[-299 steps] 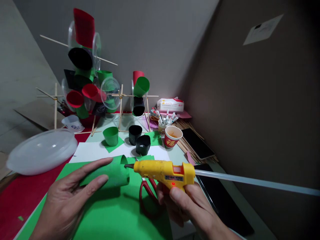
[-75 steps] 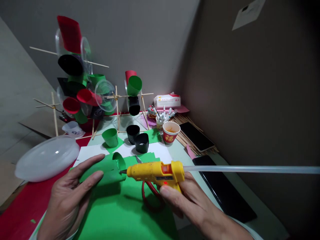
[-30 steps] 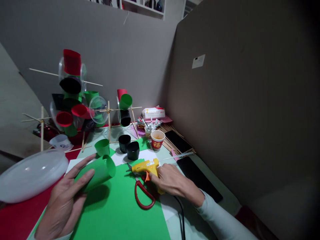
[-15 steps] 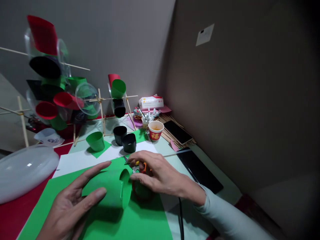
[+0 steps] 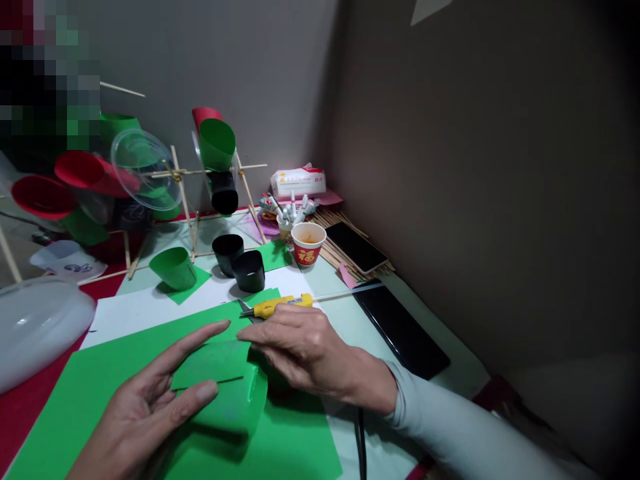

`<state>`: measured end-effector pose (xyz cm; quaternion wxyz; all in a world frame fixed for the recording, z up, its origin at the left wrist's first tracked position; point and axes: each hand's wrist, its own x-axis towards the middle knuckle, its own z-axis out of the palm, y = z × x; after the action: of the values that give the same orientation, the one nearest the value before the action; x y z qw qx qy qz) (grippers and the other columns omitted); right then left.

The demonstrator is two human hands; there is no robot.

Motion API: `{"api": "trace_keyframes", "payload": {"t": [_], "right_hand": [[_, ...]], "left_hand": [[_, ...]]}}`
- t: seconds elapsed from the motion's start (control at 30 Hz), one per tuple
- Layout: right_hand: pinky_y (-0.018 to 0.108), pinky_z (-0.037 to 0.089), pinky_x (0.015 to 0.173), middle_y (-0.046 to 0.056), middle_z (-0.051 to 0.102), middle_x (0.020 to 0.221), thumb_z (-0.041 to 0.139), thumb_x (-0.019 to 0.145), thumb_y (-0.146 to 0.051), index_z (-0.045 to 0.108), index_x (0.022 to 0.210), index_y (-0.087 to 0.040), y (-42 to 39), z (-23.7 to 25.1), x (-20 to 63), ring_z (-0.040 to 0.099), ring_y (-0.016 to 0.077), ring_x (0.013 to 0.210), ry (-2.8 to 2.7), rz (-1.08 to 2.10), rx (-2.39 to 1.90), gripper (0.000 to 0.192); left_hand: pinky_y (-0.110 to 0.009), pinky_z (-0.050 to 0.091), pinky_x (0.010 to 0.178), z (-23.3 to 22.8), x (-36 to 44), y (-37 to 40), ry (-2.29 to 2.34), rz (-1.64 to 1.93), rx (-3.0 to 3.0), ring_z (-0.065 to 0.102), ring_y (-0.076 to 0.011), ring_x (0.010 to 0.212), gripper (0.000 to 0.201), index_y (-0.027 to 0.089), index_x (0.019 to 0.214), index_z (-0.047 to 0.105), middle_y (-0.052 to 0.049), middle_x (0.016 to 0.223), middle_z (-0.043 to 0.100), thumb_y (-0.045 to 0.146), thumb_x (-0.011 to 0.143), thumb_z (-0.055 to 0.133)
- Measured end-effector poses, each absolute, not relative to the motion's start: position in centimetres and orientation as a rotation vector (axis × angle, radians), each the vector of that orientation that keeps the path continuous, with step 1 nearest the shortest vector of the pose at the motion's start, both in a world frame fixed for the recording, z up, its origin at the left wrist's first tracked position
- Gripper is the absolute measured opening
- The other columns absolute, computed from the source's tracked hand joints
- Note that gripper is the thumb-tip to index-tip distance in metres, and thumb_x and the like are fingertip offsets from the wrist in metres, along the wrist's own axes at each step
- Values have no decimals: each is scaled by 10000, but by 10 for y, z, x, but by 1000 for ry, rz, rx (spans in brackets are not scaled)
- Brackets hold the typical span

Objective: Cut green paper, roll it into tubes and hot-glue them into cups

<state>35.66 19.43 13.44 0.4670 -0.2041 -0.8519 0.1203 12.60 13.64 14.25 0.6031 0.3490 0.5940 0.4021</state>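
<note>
Left fingers (image 5: 193,341) curved, right fingers (image 5: 277,332) bunched

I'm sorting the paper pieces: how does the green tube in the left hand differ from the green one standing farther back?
The held tube is on its side in the left hand, while the standing tube rests on a small green sheet, open end up. The held tube has a glossy streak near its open end; none shows on the standing tube. Both are green and rolled.
</note>
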Motion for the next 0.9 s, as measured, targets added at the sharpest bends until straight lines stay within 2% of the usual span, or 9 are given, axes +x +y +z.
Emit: {"api": "trace_keyframes", "payload": {"t": [0.1,0.2,0.37,0.4,0.5,0.53,0.6,0.7,0.9], "right_hand": [[284,550,680,86,779,802,533,1022,-97,719,1062,-98,191,134,355,680,181,710,-2037,238,-529,191],[277,537,643,77,766,776,531,1005,-86,709,1048,-102,188,134,353,652,174,670,-2034,195,-547,184],[266,513,588,45,697,692,506,1017,-104,702,1042,-102,186,131,352,599,166,611,-2024,99,-549,197],[267,513,591,43,693,692,502,1015,-103,701,1045,-105,186,130,352,598,165,612,-2029,80,-543,201],[274,510,611,52,687,720,514,1012,-99,699,1061,-101,187,126,354,609,168,637,-2078,24,-541,191],[277,508,618,57,686,736,521,1018,-102,697,1080,-96,187,125,354,613,169,648,-2102,10,-545,186],[280,504,630,58,687,756,512,1037,-104,687,1139,-88,187,124,356,614,168,662,-2135,-11,-541,203],[279,499,647,47,699,774,442,1064,-81,672,1207,-94,188,124,356,606,162,671,-2111,-20,-514,271],[274,497,662,48,730,812,413,1053,-11,702,1186,-94,188,124,355,603,151,694,-2036,2,-462,329]], "left_hand": [[-496,666,667,135,122,139,1342,887,764,784,-367,753,1052,465,1464,569,-24,884,834,462,497,984],[-518,662,677,135,125,139,1334,910,718,774,-355,717,1071,479,1482,540,-3,767,797,437,509,987],[-344,557,409,143,129,136,1319,981,711,613,-231,386,1050,465,1477,554,84,442,557,370,528,993],[-338,544,400,145,129,136,1320,983,711,614,-237,381,1042,461,1470,565,82,425,543,368,526,994],[-393,601,483,148,130,135,1343,985,681,704,-298,494,1039,470,1440,597,42,505,643,376,489,1003],[-386,603,489,149,131,135,1353,989,672,697,-285,489,1035,475,1427,609,48,502,633,372,477,1008],[-317,565,437,151,131,136,1361,1011,659,613,-208,406,1005,473,1388,649,78,459,554,351,462,1019],[-216,435,331,154,134,135,1360,1052,663,423,-104,314,942,439,1326,708,116,414,413,333,448,1032],[-185,512,458,173,149,131,1378,1046,599,513,-95,420,907,430,1289,723,121,448,492,354,442,1039]]}}
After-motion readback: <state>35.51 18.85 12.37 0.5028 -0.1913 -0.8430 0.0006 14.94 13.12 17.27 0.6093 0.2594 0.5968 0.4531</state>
